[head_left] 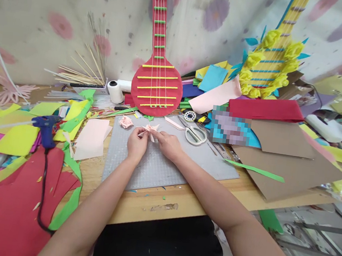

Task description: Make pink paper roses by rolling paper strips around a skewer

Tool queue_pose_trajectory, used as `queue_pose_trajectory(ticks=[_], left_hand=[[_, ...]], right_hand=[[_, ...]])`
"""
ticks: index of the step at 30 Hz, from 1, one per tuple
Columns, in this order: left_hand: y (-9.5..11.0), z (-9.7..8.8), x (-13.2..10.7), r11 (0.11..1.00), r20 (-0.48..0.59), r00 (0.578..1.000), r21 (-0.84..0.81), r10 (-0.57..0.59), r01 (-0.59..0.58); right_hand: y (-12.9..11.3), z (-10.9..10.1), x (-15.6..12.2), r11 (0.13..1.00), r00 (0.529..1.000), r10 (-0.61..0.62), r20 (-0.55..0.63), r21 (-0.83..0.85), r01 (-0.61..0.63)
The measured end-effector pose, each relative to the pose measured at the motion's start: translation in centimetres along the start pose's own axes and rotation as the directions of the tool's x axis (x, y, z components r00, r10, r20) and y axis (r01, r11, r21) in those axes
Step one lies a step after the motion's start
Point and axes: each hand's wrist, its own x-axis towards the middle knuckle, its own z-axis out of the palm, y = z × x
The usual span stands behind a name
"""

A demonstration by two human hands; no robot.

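The left hand [138, 144] is curled with its fingertips clamped on the base of a pink piece [152, 129], and the right hand [169, 145] meets it from the other side, fingertips touching the paper; whether that thumb also pinches cannot be told. The hands are close together over the far part of the mat [156, 170], left of its middle, and the piece is held between them. The step in hand seems to be shaping the paper by finger, and the next move would call for a steady left grip and a light right touch, since thin paper likely creases easily. The piece is pale pink and small, with pointed, flared edges and a narrow tail hanging below; much of it is hidden by fingers. On the mat's far left corner lies a crumpled pink rosette [125, 122]; towards its far right are scissors [195, 136]. Left of the mat lie pink sheets [91, 140], and beyond them a blue glue gun [47, 129]. Behind the mat stands a red lute [156, 95].
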Motion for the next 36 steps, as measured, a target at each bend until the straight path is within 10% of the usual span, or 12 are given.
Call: queue_pose_trajectory(ticks=[10,15,18,26,36], left_hand=[[0.3,-0.1,0.0,1.000,0.019,1.000,-0.017,0.024,-0.024],[2.7,-0.9,-1.3,0.944,-0.197,0.933,0.199,0.301,-0.262],[3.5,-1.0,-1.7,0.957,-0.044,0.958,0.080,0.284,-0.280],[3.1,-0.2,-0.7,0.868,0.087,0.963,-0.418,-0.255,0.268],[3.6,-0.7,-0.3,0.691,0.186,0.892,-0.575,-0.411,0.438]], right_hand=[[0.2,0.7,0.2,0.998,0.998,0.028,-0.053,0.052,-0.025],[0.2,0.6,0.1,0.997,0.993,0.083,-0.079,0.000,-0.083],[0.2,0.5,0.0,0.996,0.992,0.079,-0.095,-0.023,-0.082],[-0.2,0.1,-0.5,0.999,0.994,-0.001,-0.111,-0.054,-0.005],[-0.2,0.0,-0.5,0.999,0.997,-0.032,-0.074,-0.007,0.031]])
